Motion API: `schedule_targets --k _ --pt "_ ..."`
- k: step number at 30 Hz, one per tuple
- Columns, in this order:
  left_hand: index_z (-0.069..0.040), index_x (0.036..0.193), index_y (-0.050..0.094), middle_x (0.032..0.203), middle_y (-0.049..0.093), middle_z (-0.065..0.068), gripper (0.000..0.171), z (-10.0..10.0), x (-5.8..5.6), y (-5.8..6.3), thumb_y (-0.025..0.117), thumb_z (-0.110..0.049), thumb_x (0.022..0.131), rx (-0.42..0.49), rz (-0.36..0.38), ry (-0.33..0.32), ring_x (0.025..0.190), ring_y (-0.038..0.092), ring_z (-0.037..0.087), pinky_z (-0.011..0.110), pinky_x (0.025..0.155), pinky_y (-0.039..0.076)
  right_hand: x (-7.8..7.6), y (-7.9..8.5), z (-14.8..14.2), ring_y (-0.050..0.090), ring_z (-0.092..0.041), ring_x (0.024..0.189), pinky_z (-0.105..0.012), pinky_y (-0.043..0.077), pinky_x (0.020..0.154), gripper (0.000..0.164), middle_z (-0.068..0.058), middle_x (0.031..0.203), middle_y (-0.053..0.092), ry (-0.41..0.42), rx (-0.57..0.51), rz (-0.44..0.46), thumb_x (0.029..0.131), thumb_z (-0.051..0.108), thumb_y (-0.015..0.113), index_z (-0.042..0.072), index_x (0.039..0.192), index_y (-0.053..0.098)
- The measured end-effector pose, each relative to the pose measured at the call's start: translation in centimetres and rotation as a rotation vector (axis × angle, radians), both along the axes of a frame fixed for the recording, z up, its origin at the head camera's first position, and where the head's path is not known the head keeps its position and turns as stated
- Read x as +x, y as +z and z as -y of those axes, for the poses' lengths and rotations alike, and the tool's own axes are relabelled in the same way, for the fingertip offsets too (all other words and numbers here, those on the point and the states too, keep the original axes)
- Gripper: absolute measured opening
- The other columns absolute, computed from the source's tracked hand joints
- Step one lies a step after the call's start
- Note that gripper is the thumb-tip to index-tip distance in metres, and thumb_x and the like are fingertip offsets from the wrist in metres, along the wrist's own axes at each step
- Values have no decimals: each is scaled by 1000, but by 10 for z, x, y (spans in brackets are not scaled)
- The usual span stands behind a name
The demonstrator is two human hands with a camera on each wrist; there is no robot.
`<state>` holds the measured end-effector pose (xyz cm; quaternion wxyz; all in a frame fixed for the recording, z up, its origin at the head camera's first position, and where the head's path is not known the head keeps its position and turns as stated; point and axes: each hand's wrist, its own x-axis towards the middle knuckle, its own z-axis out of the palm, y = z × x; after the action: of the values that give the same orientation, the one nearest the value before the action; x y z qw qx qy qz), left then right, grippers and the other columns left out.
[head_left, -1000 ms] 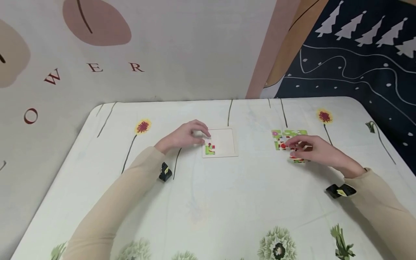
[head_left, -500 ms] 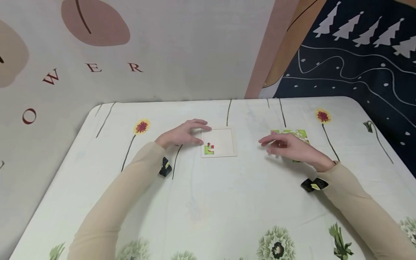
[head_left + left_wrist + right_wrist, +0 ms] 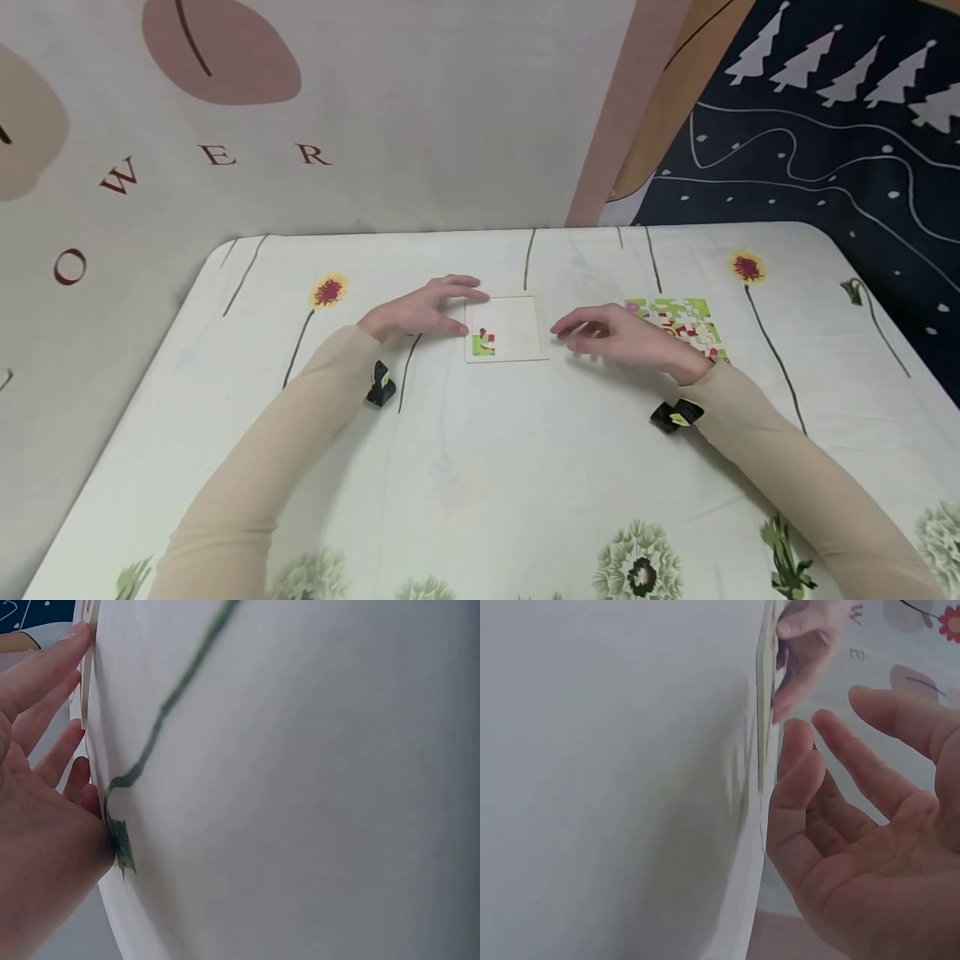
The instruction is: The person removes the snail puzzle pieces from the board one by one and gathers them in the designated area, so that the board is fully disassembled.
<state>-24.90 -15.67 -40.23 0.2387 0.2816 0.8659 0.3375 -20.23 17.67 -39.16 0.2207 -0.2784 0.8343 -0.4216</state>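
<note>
A thin, pale puzzle tray lies on the table, with a few joined green and red puzzle pieces in its near left corner. My left hand rests at the tray's left edge, fingers fairly straight, also seen touching the tray edge in the left wrist view. My right hand hovers just right of the tray. Its thumb and fingertips are curled close together over a small puzzle piece, of which only a dark sliver shows between them; its print is hidden.
Loose green, white and red puzzle pieces lie in a group under and behind the right wrist, partly covered by it. The white tablecloth has printed flowers. A wall hanging rises behind the table's far edge.
My right hand has moved left from the group of loose pieces to beside the tray. The left hand has stayed at the tray's left edge, its fingers slightly straighter.
</note>
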Motion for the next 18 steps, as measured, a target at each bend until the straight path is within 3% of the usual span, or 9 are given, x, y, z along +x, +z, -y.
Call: schedule_targets --k 7,18 --pt "-13 145 52 164 24 9 57 1 -1 -2 68 -13 90 -23 15 14 152 12 36 61 121 13 -6 6 27 67 -23 97 -29 53 77 31 -16 121 68 42 15 55 96 9 60 2 126 64" --pt "-16 146 51 164 24 7 57 1 -1 -2 68 -15 91 -25 25 16 153 12 35 64 120 12 -9 3 64 64 -20 101 -29 48 77 31 -10 121 69 38 30 99 95 13 62 6 125 66"
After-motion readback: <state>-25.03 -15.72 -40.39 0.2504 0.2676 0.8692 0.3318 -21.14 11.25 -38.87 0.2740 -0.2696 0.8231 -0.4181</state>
